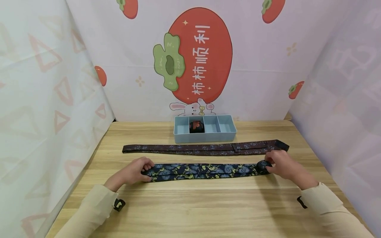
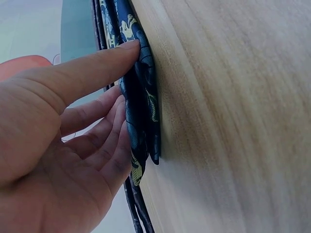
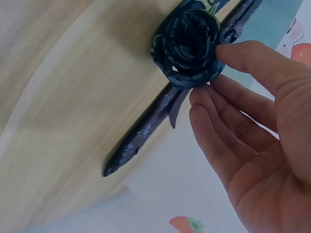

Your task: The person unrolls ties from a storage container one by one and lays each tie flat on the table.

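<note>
A dark blue necktie (image 1: 205, 171) with blue and yellow figures stretches sideways across the wooden table, folded lengthwise, its right end wound into a small roll (image 3: 192, 46). At its left end, my left hand (image 1: 138, 170) holds the fabric, thumb on the near edge and fingers on the far edge. In the left wrist view, the thumb (image 2: 92, 70) lies on the patterned cloth and the folded layers show. My right hand (image 1: 281, 165) grips the roll between thumb and fingers; the right wrist view shows its spiral end.
Behind it lies a second, dark maroon necktie (image 1: 184, 149) with small blue flowers, laid out flat. Farther back stands a light blue divided box (image 1: 205, 137), with a rolled dark tie (image 1: 196, 126) showing red in one compartment. Printed cloth walls (image 1: 253, 82) enclose the table's back and sides.
</note>
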Demonstrator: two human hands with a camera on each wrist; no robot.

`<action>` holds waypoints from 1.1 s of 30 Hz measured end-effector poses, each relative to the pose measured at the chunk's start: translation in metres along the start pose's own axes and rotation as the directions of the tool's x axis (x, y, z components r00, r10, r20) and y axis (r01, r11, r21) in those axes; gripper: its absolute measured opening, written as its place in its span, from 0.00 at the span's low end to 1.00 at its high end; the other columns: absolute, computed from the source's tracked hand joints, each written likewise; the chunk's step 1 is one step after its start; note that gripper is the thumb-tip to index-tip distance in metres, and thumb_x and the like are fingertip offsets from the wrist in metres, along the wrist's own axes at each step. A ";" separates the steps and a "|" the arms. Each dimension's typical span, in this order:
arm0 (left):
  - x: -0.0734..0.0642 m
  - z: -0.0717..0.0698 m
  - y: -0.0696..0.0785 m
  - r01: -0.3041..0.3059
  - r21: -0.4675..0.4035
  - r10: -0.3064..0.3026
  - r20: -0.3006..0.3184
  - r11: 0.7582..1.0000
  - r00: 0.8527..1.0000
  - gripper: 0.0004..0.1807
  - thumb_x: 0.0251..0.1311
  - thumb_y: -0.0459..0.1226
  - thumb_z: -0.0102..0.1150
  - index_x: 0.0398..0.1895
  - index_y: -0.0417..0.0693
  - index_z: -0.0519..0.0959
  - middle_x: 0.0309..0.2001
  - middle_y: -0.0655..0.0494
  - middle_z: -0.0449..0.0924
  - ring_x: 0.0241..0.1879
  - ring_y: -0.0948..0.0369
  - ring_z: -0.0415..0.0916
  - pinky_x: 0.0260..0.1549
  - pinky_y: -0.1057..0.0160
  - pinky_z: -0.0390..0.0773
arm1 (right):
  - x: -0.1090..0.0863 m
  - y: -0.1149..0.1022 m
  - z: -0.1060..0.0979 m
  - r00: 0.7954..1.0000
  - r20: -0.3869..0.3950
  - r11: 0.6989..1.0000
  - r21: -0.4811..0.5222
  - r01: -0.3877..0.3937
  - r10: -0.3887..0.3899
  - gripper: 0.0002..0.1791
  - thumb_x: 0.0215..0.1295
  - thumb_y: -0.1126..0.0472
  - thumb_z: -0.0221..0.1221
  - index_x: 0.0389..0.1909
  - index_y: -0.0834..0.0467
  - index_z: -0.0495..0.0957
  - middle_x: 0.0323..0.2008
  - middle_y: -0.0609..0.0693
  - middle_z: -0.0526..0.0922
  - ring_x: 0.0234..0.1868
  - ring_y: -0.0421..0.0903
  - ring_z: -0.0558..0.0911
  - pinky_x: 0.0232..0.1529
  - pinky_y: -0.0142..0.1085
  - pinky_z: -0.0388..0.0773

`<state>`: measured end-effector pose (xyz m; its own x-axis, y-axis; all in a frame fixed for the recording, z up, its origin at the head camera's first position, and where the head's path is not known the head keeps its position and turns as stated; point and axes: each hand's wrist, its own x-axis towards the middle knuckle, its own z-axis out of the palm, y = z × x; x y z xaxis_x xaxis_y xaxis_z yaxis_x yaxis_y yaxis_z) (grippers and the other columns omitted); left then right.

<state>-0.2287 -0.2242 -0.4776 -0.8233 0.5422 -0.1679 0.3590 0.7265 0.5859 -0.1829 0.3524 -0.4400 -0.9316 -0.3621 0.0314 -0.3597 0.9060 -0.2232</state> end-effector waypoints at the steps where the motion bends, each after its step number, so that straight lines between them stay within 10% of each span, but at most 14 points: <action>1: 0.000 0.000 0.000 -0.001 0.004 0.001 -0.001 1.000 1.000 0.25 0.58 0.36 0.79 0.56 0.37 0.80 0.48 0.52 0.80 0.46 0.60 0.76 0.47 0.57 0.82 | -0.001 0.002 0.000 1.000 0.012 1.000 -0.002 -0.007 0.007 0.11 0.56 0.67 0.75 0.36 0.63 0.83 0.28 0.48 0.79 0.28 0.40 0.71 0.29 0.39 0.74; 20: 0.000 0.000 0.001 0.040 0.006 -0.040 0.005 0.999 0.999 0.25 0.58 0.34 0.78 0.56 0.38 0.80 0.49 0.52 0.80 0.46 0.60 0.76 0.49 0.55 0.82 | 0.010 -0.020 0.003 0.994 0.090 0.997 0.056 0.053 -0.058 0.10 0.59 0.68 0.75 0.38 0.60 0.84 0.33 0.49 0.83 0.31 0.40 0.77 0.31 0.37 0.79; 33: -0.002 -0.004 -0.005 0.002 0.006 -0.002 0.008 1.000 1.000 0.25 0.58 0.35 0.79 0.56 0.36 0.80 0.48 0.50 0.80 0.46 0.59 0.77 0.47 0.55 0.82 | -0.007 0.006 0.001 0.999 -0.051 1.000 -0.017 0.010 -0.011 0.14 0.54 0.64 0.78 0.36 0.63 0.83 0.32 0.52 0.85 0.31 0.45 0.82 0.30 0.41 0.82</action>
<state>-0.2302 -0.2302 -0.4771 -0.8204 0.5444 -0.1752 0.3603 0.7299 0.5809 -0.1782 0.3607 -0.4422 -0.9292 -0.3602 0.0831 -0.3696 0.9059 -0.2066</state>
